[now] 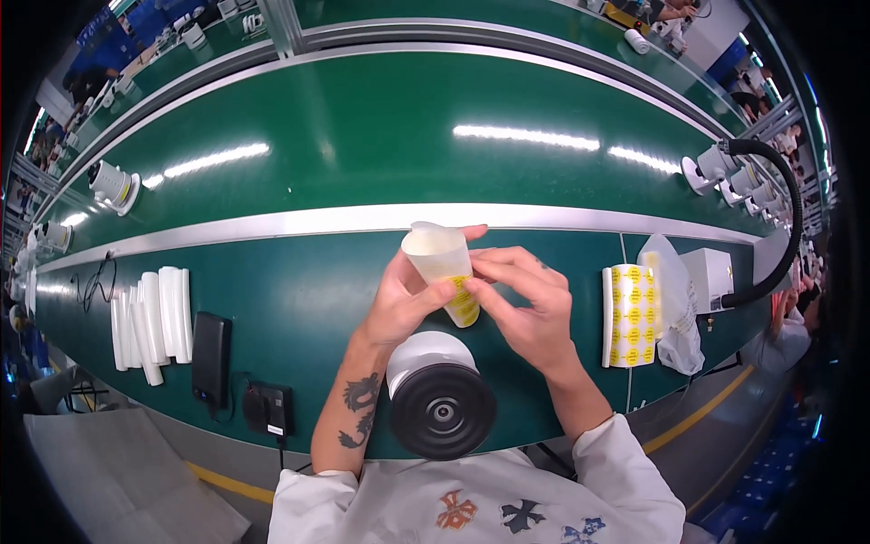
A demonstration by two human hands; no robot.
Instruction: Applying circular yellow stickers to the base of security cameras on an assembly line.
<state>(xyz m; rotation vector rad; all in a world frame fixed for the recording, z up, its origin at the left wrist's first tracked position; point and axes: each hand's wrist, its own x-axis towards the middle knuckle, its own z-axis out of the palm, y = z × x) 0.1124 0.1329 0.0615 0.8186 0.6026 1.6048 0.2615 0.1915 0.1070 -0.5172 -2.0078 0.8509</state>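
Note:
A curled sheet of round yellow stickers (439, 256) on pale backing paper is held up in front of me. My left hand (404, 299) is closed around it, the thumb pressed on the printed side. At the sheet's right edge my right hand (530, 304) is closed in a pinch, thumb and fingertips on the sticker area; whether a single sticker is lifted is too small to tell. Just below the hands stands a white device (433, 350) with a round black base (443, 412) facing me.
Several white rolled sheets (163, 317) lie at left, beside a black power bank (211, 358) and a black box (270, 408). Another yellow sticker sheet (632, 313) and a plastic bag (666, 272) lie at right, near a white box (707, 279) and black hose (787, 208). White devices (113, 186) sit on the conveyor (381, 136).

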